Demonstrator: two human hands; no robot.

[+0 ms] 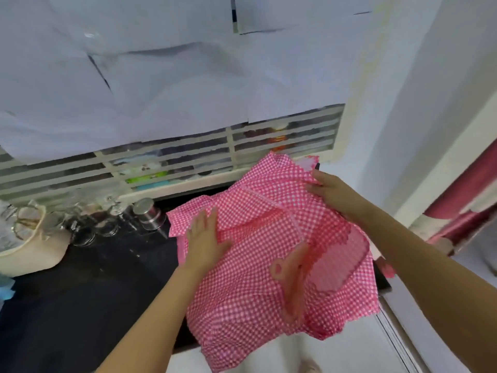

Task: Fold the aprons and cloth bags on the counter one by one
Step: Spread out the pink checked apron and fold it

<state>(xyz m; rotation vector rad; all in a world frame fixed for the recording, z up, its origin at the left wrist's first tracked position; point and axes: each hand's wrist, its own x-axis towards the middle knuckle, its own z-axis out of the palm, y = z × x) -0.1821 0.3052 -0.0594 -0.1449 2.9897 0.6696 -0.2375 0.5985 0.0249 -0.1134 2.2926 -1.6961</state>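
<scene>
Apron (269,251): pin flat under left hand (204,238), fingers (207,220) straight; draw far edge, pinched in right hand (332,192), squarely over.

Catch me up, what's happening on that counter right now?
A person is handling a pink-and-white checked cloth apron lying rumpled on the black counter. The left hand presses flat on its left part, while the right hand grips its far right edge. No neat fold yet; the near edge hangs over the counter's front.

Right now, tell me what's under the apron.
The black counter runs under the apron, whose near part overhangs the edge. Whatever else lies beneath is hidden.
</scene>
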